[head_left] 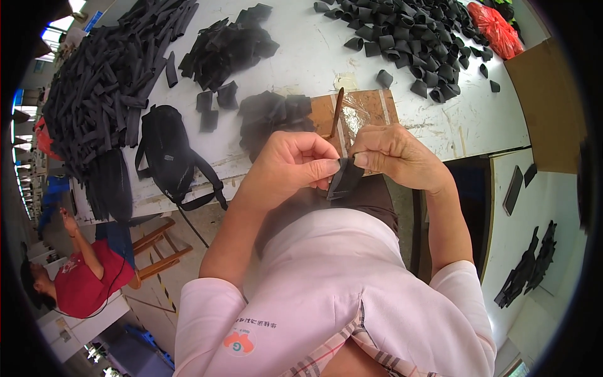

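Between my two hands, in front of my waist, is a small black fabric piece point(344, 182). My left hand point(286, 168) pinches its upper left edge between thumb and fingers. Opposite it, my right hand point(402, 156) grips the upper right edge with thumb and bent fingers. The piece hangs down from both pinches. Just beyond them lies a brown board point(380, 110), with a thin brown upright rod point(338, 113) at its left part. A stack of flat dark fabric pieces point(273, 116) sits beside my left hand.
Dark strips point(107, 75) cover the table's far left, near a small black strapped bag point(168, 151). More flat pieces point(226, 50) and folded black loops point(408, 38) lie farther back. At right stand a red plastic bag point(495, 30) and cardboard box point(546, 100). A person in red point(88, 279) sits left.
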`<state>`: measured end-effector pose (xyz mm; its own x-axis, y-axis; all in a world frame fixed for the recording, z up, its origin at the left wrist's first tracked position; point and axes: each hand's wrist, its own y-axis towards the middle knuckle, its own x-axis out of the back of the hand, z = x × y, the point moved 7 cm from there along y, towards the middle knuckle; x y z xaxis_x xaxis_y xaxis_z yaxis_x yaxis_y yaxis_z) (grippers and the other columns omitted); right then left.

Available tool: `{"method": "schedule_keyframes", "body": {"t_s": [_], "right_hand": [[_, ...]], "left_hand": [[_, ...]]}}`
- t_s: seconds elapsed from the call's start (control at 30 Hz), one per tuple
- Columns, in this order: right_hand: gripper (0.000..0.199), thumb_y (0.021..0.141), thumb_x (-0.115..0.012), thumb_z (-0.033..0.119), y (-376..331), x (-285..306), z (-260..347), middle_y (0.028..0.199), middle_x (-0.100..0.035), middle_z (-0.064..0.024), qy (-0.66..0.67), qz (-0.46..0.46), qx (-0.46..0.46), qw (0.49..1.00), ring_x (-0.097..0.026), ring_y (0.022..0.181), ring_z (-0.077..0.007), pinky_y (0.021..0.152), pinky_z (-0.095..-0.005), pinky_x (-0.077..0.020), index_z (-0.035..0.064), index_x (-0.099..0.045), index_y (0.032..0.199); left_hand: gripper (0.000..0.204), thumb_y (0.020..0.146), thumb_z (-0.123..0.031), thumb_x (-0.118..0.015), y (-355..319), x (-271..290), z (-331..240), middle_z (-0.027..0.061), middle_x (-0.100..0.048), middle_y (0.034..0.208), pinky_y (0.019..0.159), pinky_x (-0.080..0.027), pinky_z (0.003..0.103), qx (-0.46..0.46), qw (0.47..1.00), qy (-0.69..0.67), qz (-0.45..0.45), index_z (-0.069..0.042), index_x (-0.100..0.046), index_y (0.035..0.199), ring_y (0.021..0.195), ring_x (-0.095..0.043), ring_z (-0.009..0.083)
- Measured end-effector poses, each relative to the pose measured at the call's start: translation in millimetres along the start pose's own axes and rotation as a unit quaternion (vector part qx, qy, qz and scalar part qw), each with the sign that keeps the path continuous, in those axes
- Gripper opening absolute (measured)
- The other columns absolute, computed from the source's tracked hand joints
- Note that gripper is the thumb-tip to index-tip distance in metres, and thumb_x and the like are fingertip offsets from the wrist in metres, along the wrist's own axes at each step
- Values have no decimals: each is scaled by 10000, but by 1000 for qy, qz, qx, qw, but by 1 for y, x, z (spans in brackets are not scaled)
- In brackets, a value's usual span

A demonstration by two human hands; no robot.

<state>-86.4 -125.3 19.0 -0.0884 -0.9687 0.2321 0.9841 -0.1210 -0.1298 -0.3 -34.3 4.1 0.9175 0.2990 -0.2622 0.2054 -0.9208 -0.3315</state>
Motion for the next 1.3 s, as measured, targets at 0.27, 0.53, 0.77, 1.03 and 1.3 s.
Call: {"method": "schedule_keyframes", "body": {"t_s": [0.27, 0.53, 0.77, 1.03, 1.3], "right_hand": [[171, 724, -676, 132, -20, -6, 14, 655, -492, -39, -66, -387, 99, 914, -462, 521, -93, 453, -233, -371, 9, -588, 804], [112, 704, -600, -2, -12, -12, 20, 717, -519, -89, -198, -443, 134, 864, -532, 582, -234, 495, -307, -433, 17, -587, 815], [43, 751, -598, 23, -1, 3, -33, 650, -545, -5, 284, -332, -40, 898, -460, 503, -56, 435, -208, -374, -19, -597, 760], [191, 850, -547, 214, 17, -22, -32, 596, -372, 72, 560, -116, -69, 817, -311, 517, -20, 429, -169, -237, 89, -507, 711], [288, 844, -555, 320, 46, 17, -8, 597, -419, 56, 329, -128, -9, 936, -325, 522, -22, 450, -167, -257, 54, -551, 733]], "left_hand": [[78, 775, -42, -625, -2, 0, 9, 30, -575, 659, 426, -393, 161, -140, 968, -92, -187, 17, -590, 811, 503, -502, 53], [85, 778, 63, -537, -14, -10, -14, 48, -565, 672, 384, -375, 175, -331, 851, 172, -371, 26, -546, 854, 458, -480, 51], [197, 735, 93, -508, 14, -14, 17, 56, -543, 814, 332, -248, 154, -58, 895, -441, -23, 22, -520, 919, 391, -310, -2], [102, 762, 61, -510, 9, 11, 7, 87, -567, 732, 332, -303, 170, -177, 934, -79, -300, 39, -535, 858, 403, -417, 28], [161, 843, -10, -425, 37, -4, -9, 68, -547, 669, 282, -202, 172, -47, 796, -598, 78, 32, -500, 978, 289, -282, 44]]}}
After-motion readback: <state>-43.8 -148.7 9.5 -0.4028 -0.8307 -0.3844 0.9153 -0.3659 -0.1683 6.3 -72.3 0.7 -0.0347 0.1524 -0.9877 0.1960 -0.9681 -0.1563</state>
